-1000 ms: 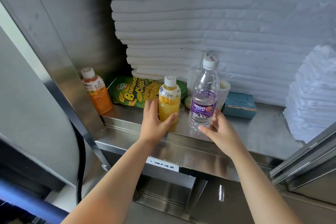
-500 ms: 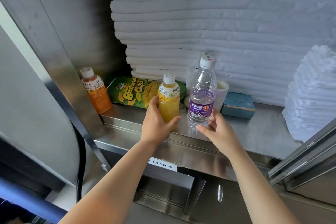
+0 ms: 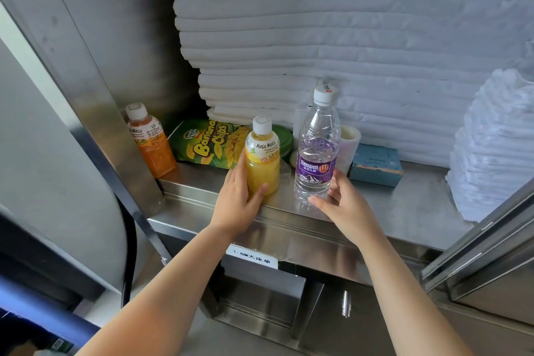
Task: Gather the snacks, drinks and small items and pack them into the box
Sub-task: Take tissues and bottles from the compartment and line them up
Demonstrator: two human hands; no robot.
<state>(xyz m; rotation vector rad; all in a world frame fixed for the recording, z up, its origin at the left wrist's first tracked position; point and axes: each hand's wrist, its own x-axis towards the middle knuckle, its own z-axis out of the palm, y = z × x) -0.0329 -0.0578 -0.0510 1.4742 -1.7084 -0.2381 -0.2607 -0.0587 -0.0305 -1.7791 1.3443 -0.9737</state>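
On a steel shelf (image 3: 398, 205) stand a yellow Mogu Mogu bottle (image 3: 262, 157) and a clear water bottle (image 3: 316, 150) with a purple label. My left hand (image 3: 239, 196) curls round the yellow bottle's lower part. My right hand (image 3: 341, 202) grips the base of the water bottle. Further left stands an orange Mogu Mogu bottle (image 3: 150, 141), and a green bag of banana chips (image 3: 208, 144) lies behind. A small blue box (image 3: 375, 165) sits to the right. No packing box is in view.
Stacked white folded linens (image 3: 318, 37) fill the back of the shelf, with another white pile (image 3: 497, 147) at right. A white cup (image 3: 349, 139) and a green lid (image 3: 284, 139) stand behind the bottles. A steel post (image 3: 95, 113) rises at left, sliding door rails (image 3: 479, 248) at right.
Both hands have closed further round their bottles; the thumbs now wrap the fronts. The bottles stand in about the same places on the shelf.
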